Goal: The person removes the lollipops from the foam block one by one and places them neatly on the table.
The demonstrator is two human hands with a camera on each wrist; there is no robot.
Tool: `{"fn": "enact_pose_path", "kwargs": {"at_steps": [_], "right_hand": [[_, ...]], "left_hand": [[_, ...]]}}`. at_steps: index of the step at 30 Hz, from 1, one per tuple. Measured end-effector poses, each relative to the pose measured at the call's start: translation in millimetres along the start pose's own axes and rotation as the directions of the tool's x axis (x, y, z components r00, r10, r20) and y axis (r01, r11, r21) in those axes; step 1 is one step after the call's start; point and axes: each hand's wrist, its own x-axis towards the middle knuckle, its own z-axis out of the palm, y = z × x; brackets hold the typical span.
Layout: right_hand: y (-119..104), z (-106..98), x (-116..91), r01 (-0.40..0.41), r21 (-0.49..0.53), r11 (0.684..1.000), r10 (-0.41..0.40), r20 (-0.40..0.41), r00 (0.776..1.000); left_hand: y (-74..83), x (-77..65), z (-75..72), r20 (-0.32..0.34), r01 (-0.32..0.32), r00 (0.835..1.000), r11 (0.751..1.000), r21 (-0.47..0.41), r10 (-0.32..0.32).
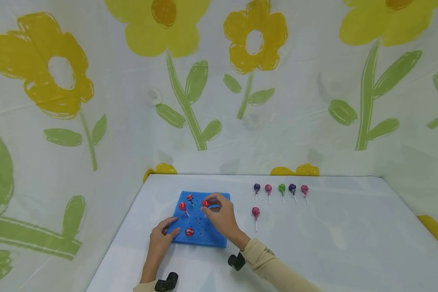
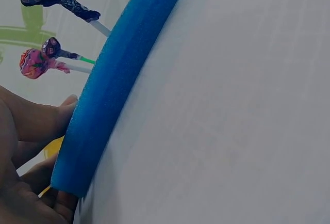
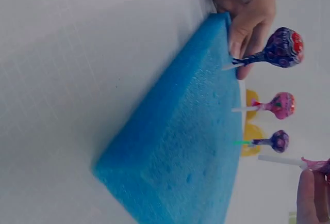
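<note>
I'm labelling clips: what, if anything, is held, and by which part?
The right hand pinches a lollipop by its wrapped candy end; the left hand holds the blue block by its left edge.

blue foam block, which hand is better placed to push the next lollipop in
Probably the right hand: it pinches a round red-wrapped lollipop over the blue foam block, while the left hand holds its edge.

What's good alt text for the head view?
A person's right hand holds a red lollipop above a blue foam block with three lollipops stuck in it; the left hand holds the block's left edge. Five lollipops lie in a row on the white table to the right, with a single lollipop nearer the person. Behind is a floral backdrop.
</note>
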Motion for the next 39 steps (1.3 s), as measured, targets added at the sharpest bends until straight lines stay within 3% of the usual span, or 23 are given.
{"fn": "enact_pose_path", "kwargs": {"at_steps": [13,18,22,39], "right_hand": [[-5,-30,-1,0.059,-0.009,0.998,-0.059,-0.025,0.998],[16,-37,2,0.069,-0.007,0.998,-0.069,-0.059,0.996],[27,-43,1,0.060,-0.013,0.998,-0.061,-0.074,0.995],[35,-77,-5,-0.037,-0.059,0.998,0.029,-0.142,0.989]], "left_hand": [[1.3,-1.4,0.2,0.006,0.007,1.000,1.000,0.014,-0.007],[0.9,-0.9,1.0,0.003,0.016,1.000,1.000,0.013,-0.016],[-0.2,-0.1,1.0,0.003,0.019,1.000,1.000,0.008,-0.019],[3.2,3.8,2.2,0.004,0.031,1.000,0.999,0.016,-0.031]]}}
